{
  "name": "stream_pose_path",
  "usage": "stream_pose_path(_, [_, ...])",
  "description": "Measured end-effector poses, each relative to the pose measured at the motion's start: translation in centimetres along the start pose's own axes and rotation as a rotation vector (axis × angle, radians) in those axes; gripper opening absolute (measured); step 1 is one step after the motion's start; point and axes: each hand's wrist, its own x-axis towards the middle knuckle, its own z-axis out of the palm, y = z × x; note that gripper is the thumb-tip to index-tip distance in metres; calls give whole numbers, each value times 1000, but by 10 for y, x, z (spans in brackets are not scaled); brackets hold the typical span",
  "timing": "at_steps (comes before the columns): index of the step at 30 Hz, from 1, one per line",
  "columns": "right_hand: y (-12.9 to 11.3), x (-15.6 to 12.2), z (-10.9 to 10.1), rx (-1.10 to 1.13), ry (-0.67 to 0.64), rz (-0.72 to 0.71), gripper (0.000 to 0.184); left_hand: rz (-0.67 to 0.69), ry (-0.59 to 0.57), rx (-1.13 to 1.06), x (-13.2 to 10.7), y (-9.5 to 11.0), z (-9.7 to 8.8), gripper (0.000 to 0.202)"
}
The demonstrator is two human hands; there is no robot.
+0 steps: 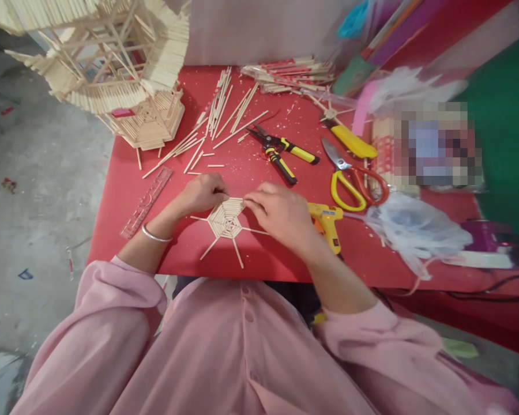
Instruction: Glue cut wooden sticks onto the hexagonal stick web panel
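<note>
A web-shaped wooden stick frame (225, 222) lies on the red tabletop, its spokes sticking out past rings of short sticks. At its far left edge, my left hand (204, 193) has its fingers pinched together at the end of the outermost row. On the opposite side my right hand (283, 216) pinches at the far right corner of the same frame. Whatever small piece may be between either set of fingertips is hidden. The yellow glue gun (328, 222) lies just right of my right hand.
Loose sticks (218, 112), pliers (281, 150) and scissors (350, 176) lie beyond my hands. A clear ruler (147, 202) is at the left. A stick-built pagoda model (147, 112) stands at the back left. Plastic bags (415, 227) lie at the right.
</note>
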Motion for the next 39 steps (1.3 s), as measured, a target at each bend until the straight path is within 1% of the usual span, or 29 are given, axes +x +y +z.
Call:
stream_pose_path(2, [0, 28, -10, -63, -185, -25, 29, -15, -5, -8, 2, -1, 0, 15])
stream_pose_path(4, [2, 53, -13, -93, -361, -51, 24, -29, -16, -4, 4, 0, 0, 15])
stream_pose_path(5, [3, 63, -12, -99, -429, -57, 23, -32, -20, 1, 4, 0, 1, 15])
stream_pose_path(6, [5, 72, -10, -100, -481, -64, 23, -33, -21, 5, 5, 0, 2, 16])
stream_pose_path(8, [8, 83, -5, -100, -539, -68, 23, -27, -14, 4, 7, -1, 2, 16])
stream_pose_path(11, [13, 90, 0, -79, -569, -84, 22, 21, 24, -36, 6, -2, -2, 16])
stream_pose_path(13, [16, 91, 0, -47, -576, -110, 20, 41, 87, -39, -3, -3, -9, 16])
stream_pose_path(15, [17, 90, -2, -25, -574, -128, 18, 27, 156, 18, -19, -3, -16, 11])
stream_pose_path(17, [16, 88, -4, -20, -542, -133, 19, 7, 143, 114, -41, -3, -19, 7])
stream_pose_path(19, [11, 88, -4, -11, -474, -163, 19, -34, 111, 161, -61, -4, -17, 8])
stream_pose_path(20, [8, 90, -4, 2, -436, -204, 19, -40, 101, 156, -69, -5, -14, 10])
stream_pose_path(22, [-1, 94, -1, 30, -395, -321, 19, -29, 141, 81, -78, -8, -8, 13])
stream_pose_path(24, [-10, 101, 4, 35, -422, -437, 19, -22, 186, -22, -81, -13, -5, 16])
stream_pose_path(27, [-20, 113, 11, 3, -512, -516, 20, -37, 211, -107, -80, -17, -3, 15])
stream_pose_path(30, [-23, 123, 18, -2, -603, -534, 22, -50, 213, -74, -79, -16, -2, 12])
stream_pose_path(34, [-21, 133, 22, 80, -724, -520, 20, -54, 209, 8, -80, -12, 2, 14])
stream_pose_path(36, [-20, 136, 22, 109, -747, -513, 19, -55, 206, 25, -80, -11, 4, 14])
stream_pose_path(39, [-19, 137, 21, 151, -743, -498, 18, -59, 203, 33, -80, -11, 4, 15])
